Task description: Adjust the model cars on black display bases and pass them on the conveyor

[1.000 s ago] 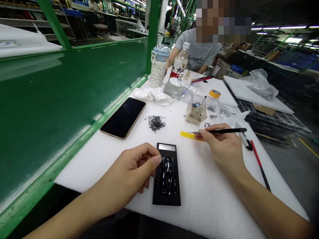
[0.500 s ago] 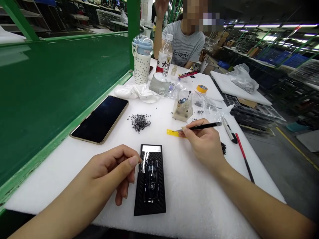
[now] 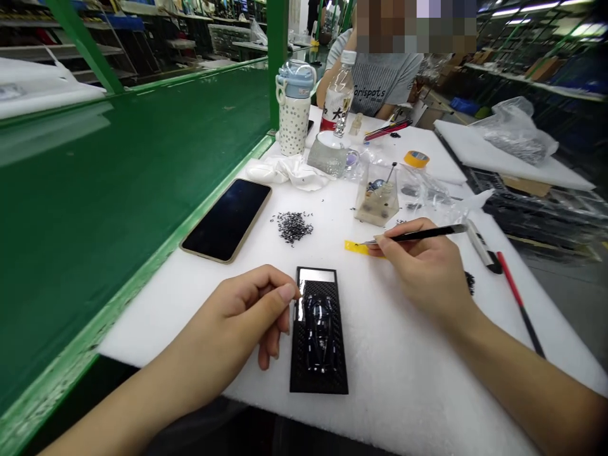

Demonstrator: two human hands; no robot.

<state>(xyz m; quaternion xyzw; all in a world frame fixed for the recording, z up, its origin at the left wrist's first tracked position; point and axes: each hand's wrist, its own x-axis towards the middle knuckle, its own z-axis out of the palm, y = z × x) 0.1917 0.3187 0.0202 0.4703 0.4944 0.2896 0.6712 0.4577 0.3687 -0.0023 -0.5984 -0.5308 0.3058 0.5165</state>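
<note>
My right hand (image 3: 422, 269) grips a pair of black tweezers (image 3: 427, 233), whose thin metal tip meets a short strip of yellow tape (image 3: 352, 246) lying on the white foam sheet. On the tape by the tip is a tiny dark speck. My left hand (image 3: 251, 310) is curled, thumb and forefinger pinched together at the upper left edge of a black plate (image 3: 299, 370); whether anything is between those fingertips I cannot make out. A glossy dark model car (image 3: 322, 332) sits on this carbon-patterned plate, below a silver label (image 3: 317, 275).
Tiny black parts (image 3: 294, 227) lie in a pile near a phone (image 3: 228, 218). Farther back are a clear container (image 3: 377, 202), a glass mug (image 3: 327, 155), a tumbler (image 3: 294, 120) and a bottle (image 3: 338, 95). A cutter (image 3: 483, 247) and red-black stick (image 3: 520, 301) lie right. Someone sits opposite.
The camera view has shifted, so the whole scene sits farther right. Both hands keep nearly the same pose, with the tweezers' tip still at the yellow tape. The person opposite has lowered a raised hand.
</note>
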